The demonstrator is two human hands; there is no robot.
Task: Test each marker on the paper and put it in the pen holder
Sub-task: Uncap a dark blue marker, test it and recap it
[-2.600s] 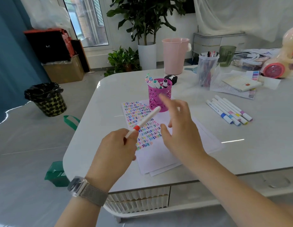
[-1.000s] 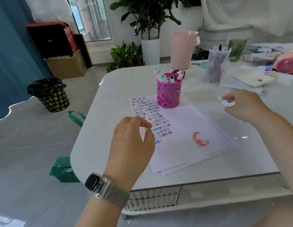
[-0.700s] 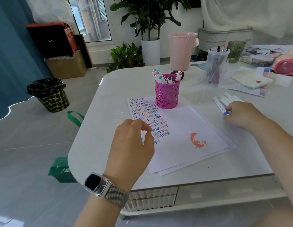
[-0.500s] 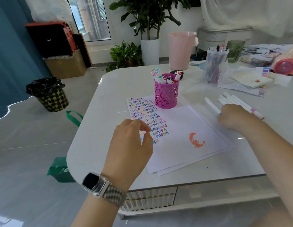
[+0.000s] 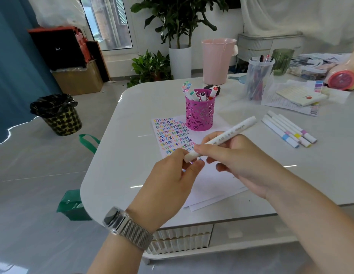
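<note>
Uncapping comes next, by the look of it.

Worktop [image 5: 144,107]: white, rounded corner.

Paper [image 5: 215,182]: near middle, under both hands; far-left part filled with coloured squiggles. Test on a blank part.

Pen holder [image 5: 199,115]: pink, at the paper's far edge, several markers standing in it.

Spare markers [image 5: 288,129]: four, in a row at right.

Right hand [image 5: 243,161]: fingers curled round the barrel of the marker [image 5: 229,133], held above the paper.

Left hand [image 5: 172,180]: pinches the near-end cap. Pull straight along the barrel; keep the cap in hand for refitting.
</note>
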